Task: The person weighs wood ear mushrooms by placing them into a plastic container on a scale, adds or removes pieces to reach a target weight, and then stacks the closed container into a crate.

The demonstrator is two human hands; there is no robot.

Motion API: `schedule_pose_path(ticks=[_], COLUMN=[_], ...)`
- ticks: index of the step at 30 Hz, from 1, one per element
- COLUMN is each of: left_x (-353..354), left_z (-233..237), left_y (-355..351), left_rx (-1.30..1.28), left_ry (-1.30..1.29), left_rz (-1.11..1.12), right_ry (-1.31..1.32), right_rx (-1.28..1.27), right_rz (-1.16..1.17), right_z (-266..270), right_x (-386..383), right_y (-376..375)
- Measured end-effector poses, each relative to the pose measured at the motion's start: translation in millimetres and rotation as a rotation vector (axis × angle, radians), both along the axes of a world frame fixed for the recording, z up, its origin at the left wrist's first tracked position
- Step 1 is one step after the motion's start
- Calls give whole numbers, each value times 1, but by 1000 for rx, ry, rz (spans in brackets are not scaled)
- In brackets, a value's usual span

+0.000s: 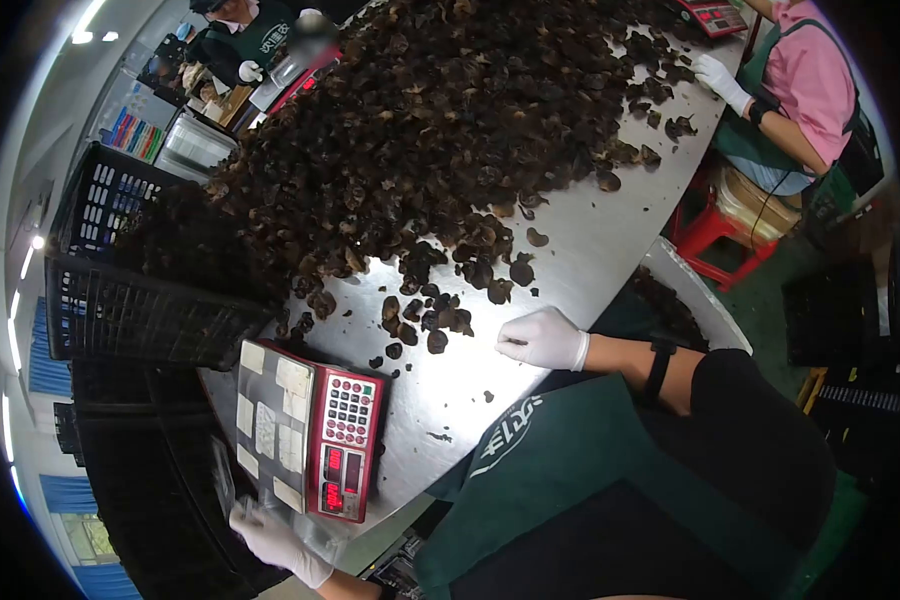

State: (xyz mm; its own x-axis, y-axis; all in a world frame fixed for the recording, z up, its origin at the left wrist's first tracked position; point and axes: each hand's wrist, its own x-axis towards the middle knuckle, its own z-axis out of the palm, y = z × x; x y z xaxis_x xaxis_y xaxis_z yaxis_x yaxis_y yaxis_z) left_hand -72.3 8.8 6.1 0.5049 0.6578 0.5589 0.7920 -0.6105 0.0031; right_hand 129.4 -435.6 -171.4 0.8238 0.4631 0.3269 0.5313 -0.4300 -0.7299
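Observation:
My right hand (545, 340), in a white glove, rests on the metal table (450, 395) with its fingers curled. Whatever is inside them, if anything, is hidden. Loose dark, curled pieces (437, 340) that look like dried wood ear mushrooms lie beside it. At the lower left, my gloved left hand (270, 545) has its fingers closed at a clear plastic bag (224, 478). Close to that hand stands a red weighing scale (348, 440) with a keypad and lit red digits. Tape patches mark its flat pan (274, 420).
A large heap of the dark pieces (420, 130) covers the table's far part. Black plastic crates (150, 310) stand at the left. One co-worker (805, 90) sits at the right above a red stool (720, 240); another person (255, 40) works across the heap. A white bin (705, 290) stands below the table.

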Motion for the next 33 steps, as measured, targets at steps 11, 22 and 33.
schedule_pose_path(ticks=[11,22,33], left_x=[78,97,103], left_z=[-25,-119,-164], left_y=[-67,-206,-208], left_rx=[-279,-421,-525], left_ry=[101,7,13], left_rz=[-334,-938,-962], right_ry=[-147,-63,-187], right_rx=[-76,-404,29], right_rz=[-149,-62,-129], right_z=[25,32,4], right_x=[68,162,201], right_y=[-43,38,34])
